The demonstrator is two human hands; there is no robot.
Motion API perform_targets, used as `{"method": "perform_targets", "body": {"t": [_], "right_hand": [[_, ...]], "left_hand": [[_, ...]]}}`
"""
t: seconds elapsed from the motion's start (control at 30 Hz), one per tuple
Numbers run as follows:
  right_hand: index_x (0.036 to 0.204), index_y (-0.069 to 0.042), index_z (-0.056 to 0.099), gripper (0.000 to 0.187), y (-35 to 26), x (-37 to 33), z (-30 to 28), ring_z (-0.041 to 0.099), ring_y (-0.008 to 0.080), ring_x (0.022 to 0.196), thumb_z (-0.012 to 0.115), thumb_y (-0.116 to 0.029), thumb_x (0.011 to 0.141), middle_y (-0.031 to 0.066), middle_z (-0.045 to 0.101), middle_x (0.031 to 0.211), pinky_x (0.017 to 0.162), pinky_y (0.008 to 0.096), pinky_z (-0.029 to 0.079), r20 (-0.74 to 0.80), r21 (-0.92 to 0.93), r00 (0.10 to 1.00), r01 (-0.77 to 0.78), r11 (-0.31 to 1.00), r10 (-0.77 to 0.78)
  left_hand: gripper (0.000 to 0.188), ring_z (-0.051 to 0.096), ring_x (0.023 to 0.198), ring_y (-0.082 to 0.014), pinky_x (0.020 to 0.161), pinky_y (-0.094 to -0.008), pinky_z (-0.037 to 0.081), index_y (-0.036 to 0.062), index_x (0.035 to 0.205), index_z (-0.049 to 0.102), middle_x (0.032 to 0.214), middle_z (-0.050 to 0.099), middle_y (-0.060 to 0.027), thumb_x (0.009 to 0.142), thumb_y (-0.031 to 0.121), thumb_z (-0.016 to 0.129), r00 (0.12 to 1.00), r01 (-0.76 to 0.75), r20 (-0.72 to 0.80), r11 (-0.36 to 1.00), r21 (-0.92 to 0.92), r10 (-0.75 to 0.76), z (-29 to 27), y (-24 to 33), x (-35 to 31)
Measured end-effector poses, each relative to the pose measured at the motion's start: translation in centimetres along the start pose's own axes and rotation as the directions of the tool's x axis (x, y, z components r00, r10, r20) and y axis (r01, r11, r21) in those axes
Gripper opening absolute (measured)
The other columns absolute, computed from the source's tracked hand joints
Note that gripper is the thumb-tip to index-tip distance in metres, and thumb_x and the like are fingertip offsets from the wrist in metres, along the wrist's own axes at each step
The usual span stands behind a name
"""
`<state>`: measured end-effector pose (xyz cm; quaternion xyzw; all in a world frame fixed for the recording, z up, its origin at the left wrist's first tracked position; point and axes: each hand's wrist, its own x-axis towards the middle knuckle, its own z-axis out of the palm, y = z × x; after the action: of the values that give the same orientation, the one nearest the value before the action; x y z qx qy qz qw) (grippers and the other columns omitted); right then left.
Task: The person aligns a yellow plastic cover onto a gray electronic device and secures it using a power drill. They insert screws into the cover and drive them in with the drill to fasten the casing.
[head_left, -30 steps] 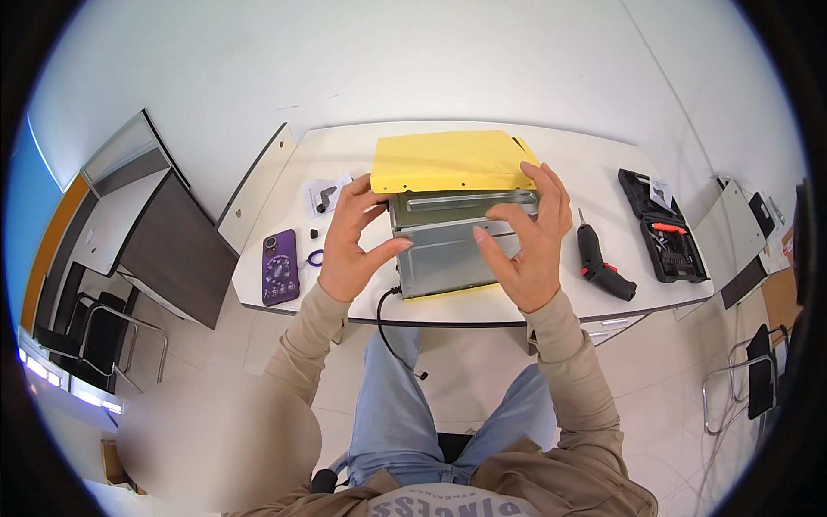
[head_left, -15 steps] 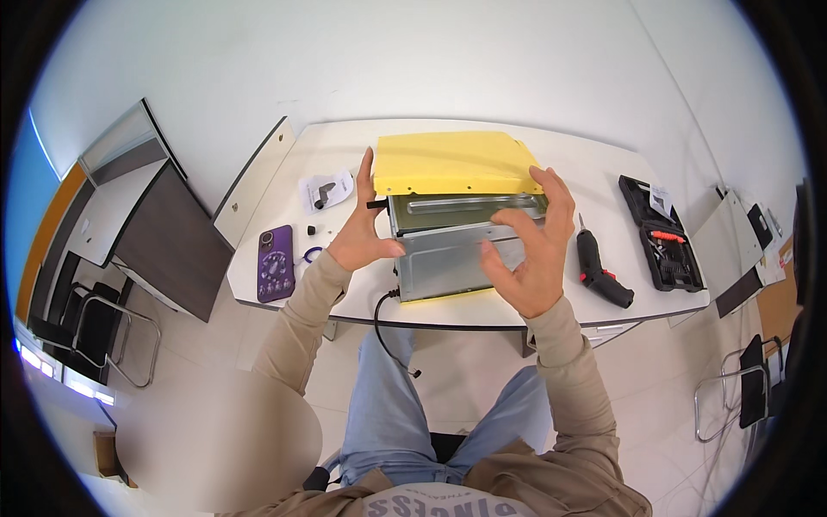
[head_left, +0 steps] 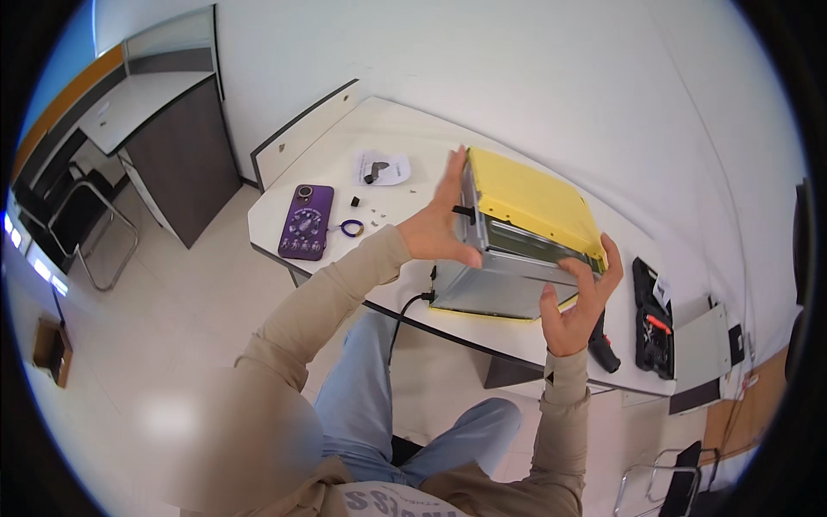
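A box-shaped metal appliance [head_left: 491, 289] stands on the desk, with a bare grey panel facing me and a yellow cover [head_left: 534, 194] over it. A gap between cover and panel shows the dark inside. My left hand [head_left: 435, 231] braces the left end, its fingers stretched along the side and its thumb by the panel's upper edge. At the right end, my right hand [head_left: 579, 306] has bent fingers on the panel's edge and the cover's corner. A black power cord [head_left: 405, 314] hangs from the lower left corner over the desk edge.
On the desk's left lie a purple phone [head_left: 307, 222] with a ring strap [head_left: 351, 228], a small black piece [head_left: 355, 202], several tiny screws [head_left: 374, 213] and a leaflet [head_left: 385, 169]. A cordless screwdriver [head_left: 605, 349] and an open black tool case [head_left: 653, 332] lie right.
The view has turned, so the desk appears slanted and shifted. Both hands remain at the appliance's ends. My right fingers have moved closer onto the panel's edge and the cover's corner.
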<state>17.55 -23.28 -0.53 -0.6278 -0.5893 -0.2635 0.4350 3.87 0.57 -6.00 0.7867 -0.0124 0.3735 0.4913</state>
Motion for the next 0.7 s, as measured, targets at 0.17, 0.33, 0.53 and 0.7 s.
{"method": "perform_targets", "body": {"t": [0.17, 0.33, 0.53, 0.7], "right_hand": [[0.102, -0.007, 0.064, 0.036, 0.3, -0.2, 0.2, 0.032, 0.0412, 0.134, 0.065, -0.008, 0.066, 0.0227, 0.031, 0.149, 0.109, 0.051, 0.029, 0.01, -0.012, 1.0, 0.017, 1.0, -0.017], [0.105, -0.007, 0.065, 0.036, 0.1, -0.5, 0.4, 0.028, 0.0421, 0.137, 0.064, -0.009, 0.068, 0.0239, 0.029, 0.151, 0.11, 0.0539, 0.026, 0.0, -0.047, 0.999, 0.04, 0.998, -0.04], [0.113, -0.007, 0.068, 0.043, 0.4, -1.0, 0.2, 0.027, 0.0445, 0.138, 0.065, -0.011, 0.07, 0.0246, 0.03, 0.151, 0.111, 0.0563, 0.025, -0.01, -0.053, 0.995, 0.096, 0.994, -0.097], [0.113, -0.008, 0.071, 0.043, 0.5, -1.1, 0.1, 0.027, 0.0452, 0.138, 0.066, -0.014, 0.071, 0.0243, 0.033, 0.151, 0.111, 0.0576, 0.026, -0.021, -0.063, 0.994, 0.109, 0.992, -0.111]], "left_hand": [[0.164, 0.009, 0.149, -0.0466, 0.118, -0.0558, 0.014, 0.009, 0.153, -0.025, 0.161, 0.004, -0.0305, 0.051, 0.066, 0.09, 0.997, 0.073, 0.023, 0.991, 0.108, -0.075, -0.6, 1.9, 0.2], [0.165, 0.018, 0.145, -0.0478, 0.117, -0.0552, 0.014, 0.0085, 0.154, -0.024, 0.157, 0.015, -0.032, 0.049, 0.07, 0.088, 0.981, 0.181, 0.037, 0.964, 0.195, -0.192, -1.0, 3.2, 0.0], [0.16, 0.02, 0.144, -0.0466, 0.117, -0.0571, 0.013, 0.0104, 0.155, -0.022, 0.156, 0.017, -0.0321, 0.053, 0.062, 0.09, 0.989, 0.145, -0.024, 0.974, 0.172, -0.143, -0.8, 2.3, -0.3], [0.155, 0.018, 0.146, -0.0446, 0.117, -0.059, 0.012, 0.0171, 0.157, -0.018, 0.158, 0.016, -0.0288, 0.054, 0.055, 0.092, 0.995, 0.096, -0.03, 0.987, 0.127, -0.093, -0.8, 1.8, -0.2]]}}
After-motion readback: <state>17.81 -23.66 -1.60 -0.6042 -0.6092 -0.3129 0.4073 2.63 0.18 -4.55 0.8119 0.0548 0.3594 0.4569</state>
